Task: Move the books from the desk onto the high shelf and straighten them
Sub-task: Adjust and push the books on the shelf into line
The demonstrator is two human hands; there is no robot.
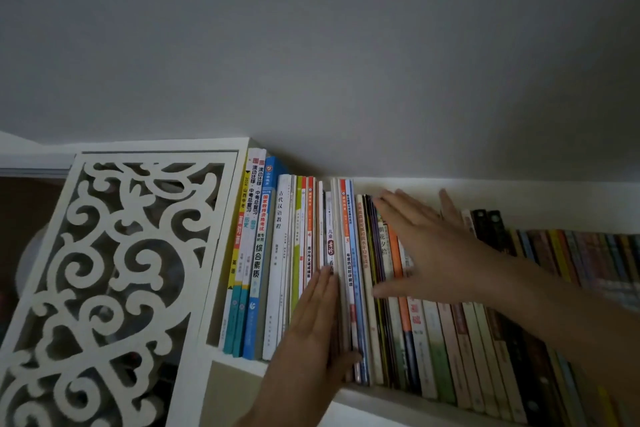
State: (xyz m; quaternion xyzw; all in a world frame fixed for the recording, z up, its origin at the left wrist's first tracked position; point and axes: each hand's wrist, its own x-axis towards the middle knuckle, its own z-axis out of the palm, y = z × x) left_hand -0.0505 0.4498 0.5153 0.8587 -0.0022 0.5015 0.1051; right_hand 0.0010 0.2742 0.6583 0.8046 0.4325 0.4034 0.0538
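A long row of books [446, 347] stands spine-out on the high white shelf [239, 366], from tall study guides at the left to thin dark volumes at the right. My left hand [315, 326] lies flat with straight fingers against the spines of thin white and red books [348, 253] near the middle of the row, thumb under their lower edge. My right hand [426, 246] is spread open, fingers straight, palm pressing on the spines of shorter books [384, 243] just to the right.
A white panel with carved scrollwork [104, 270] closes off the shelf's left end. A bare grey wall [311, 45] rises behind the shelf. The shelf's front edge [398, 402] runs below the books; the desk is out of view.
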